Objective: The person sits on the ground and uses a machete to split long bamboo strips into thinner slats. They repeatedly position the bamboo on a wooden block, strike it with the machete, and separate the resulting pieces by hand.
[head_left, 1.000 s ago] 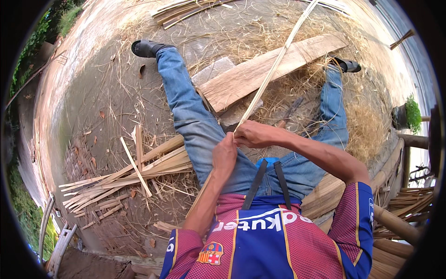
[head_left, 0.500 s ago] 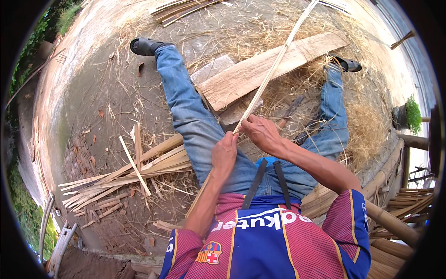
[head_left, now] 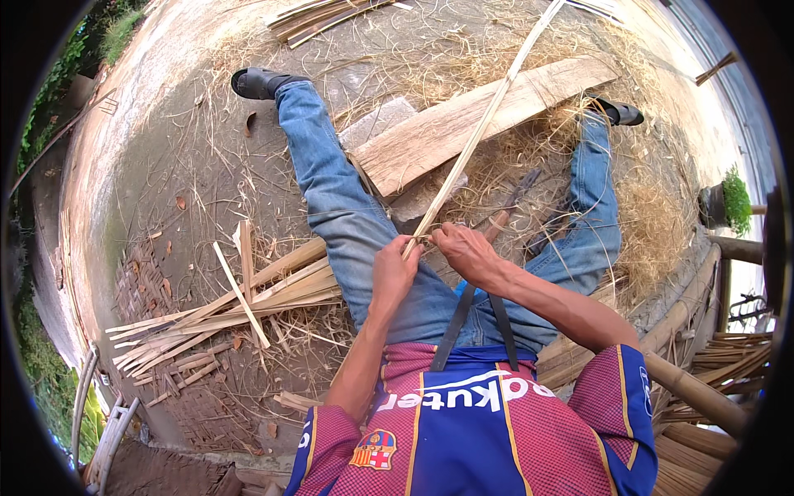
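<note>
1. The head view looks steeply down and outward from head height, upright and fairly near.
2. The shirt point(head_left: 463, 446) lies nearest; the jeans point(head_left: 331, 178) reach farther out, a pale strip point(head_left: 482, 130) running to the far edge.
3. Wide fisheye coverage spans greenery point(head_left: 45, 364) at left to a potted plant point(head_left: 734, 201) at right.

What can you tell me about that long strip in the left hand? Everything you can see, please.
The strip is long, narrow and pale, like split bamboo or wood, apparently several thin lengths together. It slants up and rightward from the left hand, which grips its near part, passes across the plank and leaves the picture at the top. Whether it touches the plank or the right hand beside it, I cannot tell.
</note>
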### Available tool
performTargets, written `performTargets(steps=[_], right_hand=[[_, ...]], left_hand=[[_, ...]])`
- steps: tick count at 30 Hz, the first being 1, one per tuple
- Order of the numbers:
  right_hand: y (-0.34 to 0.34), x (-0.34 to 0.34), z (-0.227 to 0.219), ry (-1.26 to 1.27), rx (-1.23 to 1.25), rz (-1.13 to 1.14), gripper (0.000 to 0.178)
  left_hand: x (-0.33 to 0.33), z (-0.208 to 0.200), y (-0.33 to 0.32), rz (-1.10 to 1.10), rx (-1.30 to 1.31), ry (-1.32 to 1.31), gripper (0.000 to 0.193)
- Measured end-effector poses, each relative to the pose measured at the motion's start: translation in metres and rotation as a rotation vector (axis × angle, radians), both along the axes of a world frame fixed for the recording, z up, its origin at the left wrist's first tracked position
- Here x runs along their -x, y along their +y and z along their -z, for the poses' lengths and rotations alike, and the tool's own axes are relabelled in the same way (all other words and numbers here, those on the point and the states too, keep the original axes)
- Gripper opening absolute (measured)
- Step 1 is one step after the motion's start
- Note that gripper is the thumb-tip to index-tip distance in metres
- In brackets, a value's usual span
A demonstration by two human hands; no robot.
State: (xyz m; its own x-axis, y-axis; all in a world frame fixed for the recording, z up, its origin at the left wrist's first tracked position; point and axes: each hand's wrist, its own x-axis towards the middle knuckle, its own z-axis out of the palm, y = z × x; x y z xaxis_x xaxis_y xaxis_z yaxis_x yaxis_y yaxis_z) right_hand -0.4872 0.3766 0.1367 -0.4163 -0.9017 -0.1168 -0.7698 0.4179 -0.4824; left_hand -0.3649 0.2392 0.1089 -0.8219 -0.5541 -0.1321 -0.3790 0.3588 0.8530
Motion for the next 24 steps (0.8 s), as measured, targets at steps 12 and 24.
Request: performTargets(steps=[12, 24], right_hand=[[-0.053, 0.029, -0.025, -0.076, 0.067, -0.486, 0.009], [-0.057, 0.053, -0.008, -0.097, 0.157, -0.203, 0.017]], left_hand=[[0.000, -0.017, 0.000, -0.046, -0.103, -0.088, 0.019], [0.001, -0.023, -0.005, -0.018, -0.231, -0.156, 0.026]])
